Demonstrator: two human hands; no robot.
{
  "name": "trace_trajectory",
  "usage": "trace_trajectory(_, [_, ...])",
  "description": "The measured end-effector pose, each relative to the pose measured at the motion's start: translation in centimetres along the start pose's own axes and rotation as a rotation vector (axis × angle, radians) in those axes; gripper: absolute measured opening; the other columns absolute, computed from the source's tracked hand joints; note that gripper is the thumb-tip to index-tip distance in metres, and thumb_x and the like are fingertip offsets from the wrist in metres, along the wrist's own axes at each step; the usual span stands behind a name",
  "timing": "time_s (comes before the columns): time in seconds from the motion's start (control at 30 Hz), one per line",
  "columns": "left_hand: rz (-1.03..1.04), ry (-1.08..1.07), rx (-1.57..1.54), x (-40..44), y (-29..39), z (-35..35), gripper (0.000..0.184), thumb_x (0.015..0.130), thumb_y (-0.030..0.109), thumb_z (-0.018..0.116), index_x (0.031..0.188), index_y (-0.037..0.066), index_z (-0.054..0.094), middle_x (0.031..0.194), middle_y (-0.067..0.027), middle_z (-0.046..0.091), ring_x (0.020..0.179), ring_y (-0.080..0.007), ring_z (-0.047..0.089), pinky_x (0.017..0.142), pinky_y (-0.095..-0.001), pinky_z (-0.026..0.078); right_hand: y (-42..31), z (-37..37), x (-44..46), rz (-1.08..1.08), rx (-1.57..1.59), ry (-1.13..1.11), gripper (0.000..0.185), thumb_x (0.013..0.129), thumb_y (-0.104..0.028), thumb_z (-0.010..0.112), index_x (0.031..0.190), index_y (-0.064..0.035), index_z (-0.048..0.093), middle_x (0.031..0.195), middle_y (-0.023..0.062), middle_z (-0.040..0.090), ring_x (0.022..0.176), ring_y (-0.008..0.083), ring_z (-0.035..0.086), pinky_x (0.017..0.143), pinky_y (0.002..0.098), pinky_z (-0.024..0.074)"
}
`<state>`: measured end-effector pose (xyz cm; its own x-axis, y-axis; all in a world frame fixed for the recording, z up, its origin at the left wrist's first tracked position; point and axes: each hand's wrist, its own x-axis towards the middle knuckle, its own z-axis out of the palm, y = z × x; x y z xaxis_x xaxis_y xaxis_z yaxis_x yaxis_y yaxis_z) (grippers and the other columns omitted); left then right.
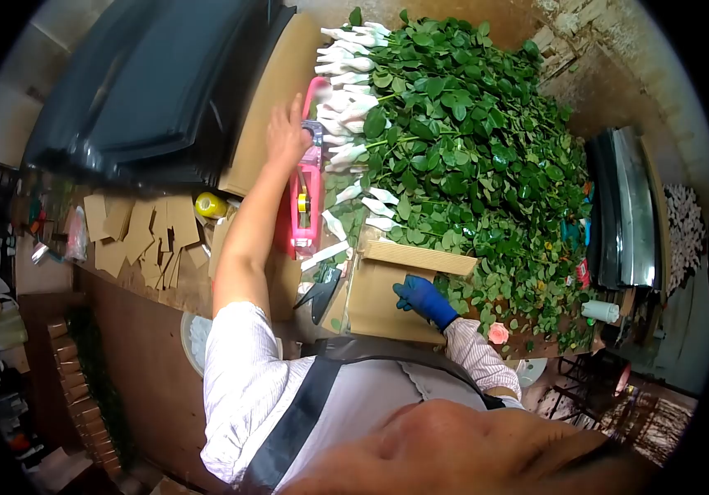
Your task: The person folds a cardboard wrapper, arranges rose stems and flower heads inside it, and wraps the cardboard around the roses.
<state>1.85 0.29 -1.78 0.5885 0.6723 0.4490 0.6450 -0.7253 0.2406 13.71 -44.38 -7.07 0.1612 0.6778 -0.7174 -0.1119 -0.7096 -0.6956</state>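
My left hand, bare, reaches forward with its fingers stretched out. It lies at the left edge of a pink frame like a tape dispenser, which has a small yellow part in it; whether it touches the frame is unclear. My right hand, in a blue glove, is curled over a folded piece of cardboard near me. Anything inside its fingers is hidden. Beyond lie leafy rose stems, their heads wrapped in white sleeves pointing left. A loose pink rose rests right of my right hand.
Stacked black sheets rise at the left, beside a large cardboard sheet. Cut cardboard pieces and a yellow tape roll lie left of my arm. A black-handled tool sits near the front edge. More dark sheets stand right.
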Motion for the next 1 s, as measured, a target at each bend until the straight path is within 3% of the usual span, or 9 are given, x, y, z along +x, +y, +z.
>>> trace_trajectory(0.13, [-0.085, 0.006, -0.216, -0.3, -1.2, 1.0, 0.080, 0.085, 0.019, 0.073, 0.151, 0.006, 0.031, 0.138, -0.0248, 0.044, 0.130, -0.0407, 0.045, 0.105, -0.0484, 0.041, -0.3, -0.1, 0.5, 0.014, -0.212, -0.020, 0.035, 0.094, -0.037, 0.067, 0.085, -0.0050, 0.057, 0.074, 0.0096, 0.067, 0.066, 0.0183, 0.069, 0.058, 0.0309, 0.0550])
trace_trajectory(0.2, [-0.300, 0.107, -0.531, -0.5, -1.6, 1.7, 0.062, 0.095, 0.019, 0.064, 0.147, 0.001, 0.035, 0.136, -0.0233, 0.046, 0.127, -0.0360, 0.048, 0.105, -0.0453, 0.042, -1.1, 0.1, -0.2, 0.020, -0.132, -0.007, 0.034, 0.094, -0.037, 0.067, 0.086, -0.0052, 0.057, 0.074, 0.0092, 0.067, 0.067, 0.0181, 0.069, 0.058, 0.0308, 0.0551])
trace_trajectory(0.3, [-0.340, 0.431, -0.965, -4.3, 1.5, -2.3, 0.042, 0.103, 0.018, 0.051, 0.138, -0.003, 0.041, 0.133, -0.0201, 0.048, 0.124, -0.0279, 0.050, 0.103, -0.0389, 0.042, -0.7, 0.1, -0.3, 0.015, -0.069, 0.008, 0.035, 0.094, -0.038, 0.067, 0.088, -0.0046, 0.058, 0.075, 0.0091, 0.068, 0.066, 0.0180, 0.069, 0.057, 0.0304, 0.0549])
trace_trajectory(0.43, [-0.368, 0.371, -0.883, -13.6, 4.0, -5.8, 0.024, 0.102, 0.011, 0.050, 0.119, -0.003, 0.057, 0.113, -0.0141, 0.061, 0.103, -0.0222, 0.059, 0.091, -0.0322, 0.048, -0.9, -0.3, 0.5, -0.028, -0.243, -0.019, 0.038, 0.094, -0.039, 0.065, 0.088, -0.0016, 0.061, 0.074, 0.0105, 0.069, 0.063, 0.0184, 0.068, 0.056, 0.0315, 0.0545])
trace_trajectory(0.53, [-0.278, 0.201, -0.815, -21.0, 4.6, -6.8, 0.018, 0.104, 0.011, 0.050, 0.110, 0.001, 0.064, 0.097, -0.0045, 0.063, 0.085, -0.0139, 0.059, 0.078, -0.0273, 0.049, -2.3, -0.2, 1.2, 0.035, -0.413, -0.078, 0.050, 0.095, -0.046, 0.055, 0.074, -0.0017, 0.068, 0.066, 0.0115, 0.069, 0.054, 0.0200, 0.065, 0.056, 0.0360, 0.0540])
trace_trajectory(0.57, [-0.371, 0.148, -0.832, -22.5, 6.2, -8.0, 0.012, 0.098, 0.005, 0.055, 0.097, -0.002, 0.066, 0.085, -0.0108, 0.065, 0.077, -0.0220, 0.062, 0.070, -0.0348, 0.050, -1.9, -0.3, 1.8, 0.035, -0.434, -0.116, 0.054, 0.095, -0.048, 0.054, 0.069, -0.0027, 0.067, 0.063, 0.0108, 0.068, 0.051, 0.0201, 0.063, 0.053, 0.0367, 0.0523])
trace_trajectory(0.67, [-0.190, 0.042, -0.729, -26.1, 8.1, -9.0, 0.005, 0.093, 0.001, 0.061, 0.095, 0.001, 0.066, 0.084, -0.0127, 0.065, 0.072, -0.0273, 0.063, 0.068, -0.0356, 0.050, -0.6, -0.1, 2.8, 0.055, -0.363, -0.111, 0.055, 0.095, -0.046, 0.056, 0.062, -0.0038, 0.067, 0.059, 0.0091, 0.067, 0.047, 0.0189, 0.061, 0.049, 0.0327, 0.0511])
trace_trajectory(0.7, [-0.208, -0.061, -0.727, -26.9, 8.6, -9.1, 0.004, 0.090, 0.001, 0.065, 0.093, 0.003, 0.067, 0.084, -0.0120, 0.066, 0.073, -0.0288, 0.064, 0.069, -0.0362, 0.052, -0.9, -0.6, 2.5, 0.112, -0.275, -0.157, 0.044, 0.096, -0.043, 0.062, 0.079, -0.0018, 0.066, 0.070, 0.0096, 0.070, 0.056, 0.0165, 0.065, 0.050, 0.0290, 0.0525])
trace_trajectory(1.0, [0.435, -0.408, -0.722, -25.3, 14.3, -6.5, 0.018, 0.085, 0.008, 0.070, 0.103, 0.006, 0.071, 0.103, -0.0091, 0.070, 0.096, -0.0281, 0.067, 0.083, -0.0381, 0.054, -2.7, 0.6, 1.2, 0.088, -0.476, -0.064, 0.045, 0.094, -0.048, 0.061, 0.088, -0.0027, 0.063, 0.072, 0.0084, 0.070, 0.060, 0.0164, 0.067, 0.053, 0.0296, 0.0541])
